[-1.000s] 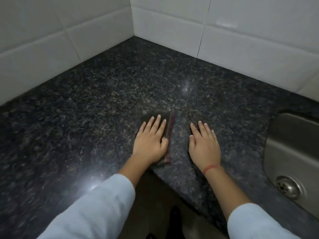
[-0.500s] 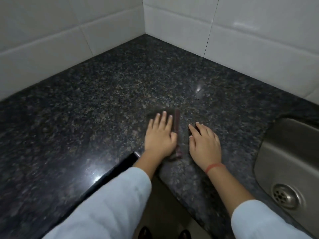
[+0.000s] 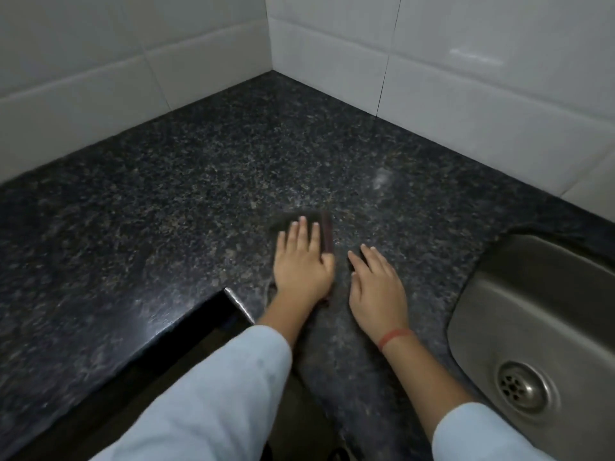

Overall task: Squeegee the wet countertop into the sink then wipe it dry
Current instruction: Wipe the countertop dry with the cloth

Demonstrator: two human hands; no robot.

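the left hand [image 3: 301,264], in the head view, lies flat with straight fingers and presses a dark cloth [image 3: 327,236] on the countertop [image 3: 166,211], probably to wipe it dry. the right hand [image 3: 376,287] rests flat and empty beside it, likely for support. the sink [image 3: 532,281] is at 4 o'clock.

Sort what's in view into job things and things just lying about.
Job: countertop; sink; dark wiper with a reddish edge; left hand pressing flat on it; right hand flat on the countertop.
Just there: white wall tiles; red wristband on the right wrist.
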